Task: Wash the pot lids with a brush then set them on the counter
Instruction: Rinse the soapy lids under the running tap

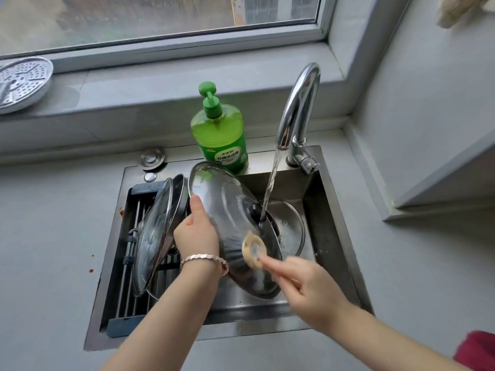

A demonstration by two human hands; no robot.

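Both hands work over the sink (337, 218). Nearest, the right hand (308, 287) is closed on a blurred brush (254, 249), its round pale head pressed to the steel lid (227, 210). Just beyond, the left hand (195, 231), with a bracelet (205, 261) at the wrist, grips that lid by its left rim, thumb on the top face, holding it tilted on edge above the basin. Water from the faucet (297, 108) falls onto the lid's dark knob. Left of it, two glass lids (152, 236) lean on a drying rack (134, 250) set across the sink. Another lid (290, 228) lies in the basin behind. Farther back stands a green soap bottle (219, 135) on the sink's rear ledge, and a perforated steamer tray (22, 83) rests on the windowsill.
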